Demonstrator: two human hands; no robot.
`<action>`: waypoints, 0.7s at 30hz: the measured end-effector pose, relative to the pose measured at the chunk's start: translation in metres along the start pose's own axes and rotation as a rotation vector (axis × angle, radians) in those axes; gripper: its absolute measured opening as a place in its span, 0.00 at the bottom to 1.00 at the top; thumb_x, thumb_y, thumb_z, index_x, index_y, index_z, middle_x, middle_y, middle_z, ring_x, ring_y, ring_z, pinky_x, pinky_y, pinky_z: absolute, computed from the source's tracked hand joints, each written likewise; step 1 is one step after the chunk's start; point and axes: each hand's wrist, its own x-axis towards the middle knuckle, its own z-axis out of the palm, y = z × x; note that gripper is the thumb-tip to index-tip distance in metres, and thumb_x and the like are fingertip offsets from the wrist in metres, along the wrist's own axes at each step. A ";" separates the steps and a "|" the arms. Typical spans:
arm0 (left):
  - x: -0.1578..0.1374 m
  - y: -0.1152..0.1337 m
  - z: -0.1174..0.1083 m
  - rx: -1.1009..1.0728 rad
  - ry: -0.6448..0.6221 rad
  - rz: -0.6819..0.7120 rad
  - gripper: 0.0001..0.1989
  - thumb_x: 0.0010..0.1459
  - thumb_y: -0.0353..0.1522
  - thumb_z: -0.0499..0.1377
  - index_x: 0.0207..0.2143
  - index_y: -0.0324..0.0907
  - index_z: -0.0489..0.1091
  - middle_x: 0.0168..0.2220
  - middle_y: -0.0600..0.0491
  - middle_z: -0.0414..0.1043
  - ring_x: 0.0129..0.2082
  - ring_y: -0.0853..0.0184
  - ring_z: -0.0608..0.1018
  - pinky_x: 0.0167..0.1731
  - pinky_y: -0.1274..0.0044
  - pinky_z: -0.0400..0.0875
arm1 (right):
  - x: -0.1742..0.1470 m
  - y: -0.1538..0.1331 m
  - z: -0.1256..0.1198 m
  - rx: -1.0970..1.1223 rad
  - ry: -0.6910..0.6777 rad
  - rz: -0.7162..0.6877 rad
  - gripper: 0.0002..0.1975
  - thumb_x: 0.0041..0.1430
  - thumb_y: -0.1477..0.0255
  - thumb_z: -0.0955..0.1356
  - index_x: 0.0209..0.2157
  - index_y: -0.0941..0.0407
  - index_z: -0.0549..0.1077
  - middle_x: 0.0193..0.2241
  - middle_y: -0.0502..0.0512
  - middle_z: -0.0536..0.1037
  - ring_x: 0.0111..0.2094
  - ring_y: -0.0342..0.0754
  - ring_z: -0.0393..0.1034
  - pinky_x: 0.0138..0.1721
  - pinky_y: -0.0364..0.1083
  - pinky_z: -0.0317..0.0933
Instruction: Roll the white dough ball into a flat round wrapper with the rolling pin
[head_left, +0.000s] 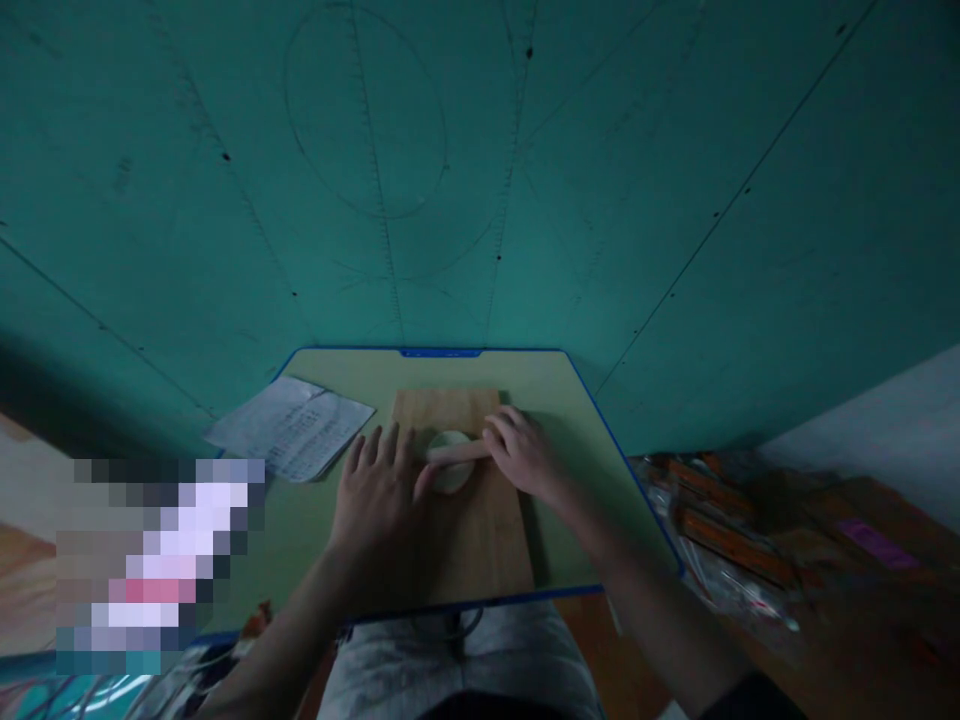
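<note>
A pale round of dough (453,482) lies on a wooden board (480,560). Across its upper part runs a short wooden rolling pin (461,453). My right hand (521,452) has its fingers closed round the pin's right end. On the other side, my left hand (379,490) rests over the board's left edge with fingers stretched and spread. Its thumb reaches to the dough's left rim, close to the pin's left end; whether it pinches the dough I cannot tell.
The board sits on a small blue-edged table (585,480) against a green chalkboard (480,200). Written sheets of paper (300,425) lie at the table's far left. Plastic-wrapped items (727,540) and a cardboard box (862,520) are on the right.
</note>
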 end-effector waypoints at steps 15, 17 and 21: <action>-0.088 0.019 -0.039 -0.003 0.060 0.256 0.38 0.59 0.30 0.51 0.70 0.26 0.45 0.60 0.32 0.69 0.57 0.51 0.76 0.46 0.68 0.78 | 0.049 -0.026 0.015 0.070 -0.064 -0.060 0.15 0.70 0.65 0.63 0.50 0.57 0.75 0.59 0.66 0.68 0.62 0.56 0.61 0.62 0.55 0.56; -0.092 0.021 -0.043 -0.014 0.055 0.232 0.38 0.60 0.30 0.50 0.70 0.25 0.44 0.60 0.31 0.68 0.57 0.52 0.76 0.44 0.70 0.79 | 0.071 -0.040 0.021 0.083 -0.131 -0.108 0.16 0.68 0.65 0.65 0.52 0.57 0.74 0.59 0.66 0.68 0.62 0.56 0.62 0.62 0.56 0.56; -0.088 0.025 -0.042 -0.020 0.049 0.203 0.37 0.60 0.28 0.50 0.71 0.28 0.44 0.63 0.32 0.64 0.60 0.51 0.73 0.46 0.68 0.79 | 0.097 -0.064 0.034 0.117 -0.197 -0.200 0.16 0.65 0.67 0.69 0.53 0.53 0.74 0.60 0.61 0.69 0.62 0.55 0.61 0.62 0.56 0.55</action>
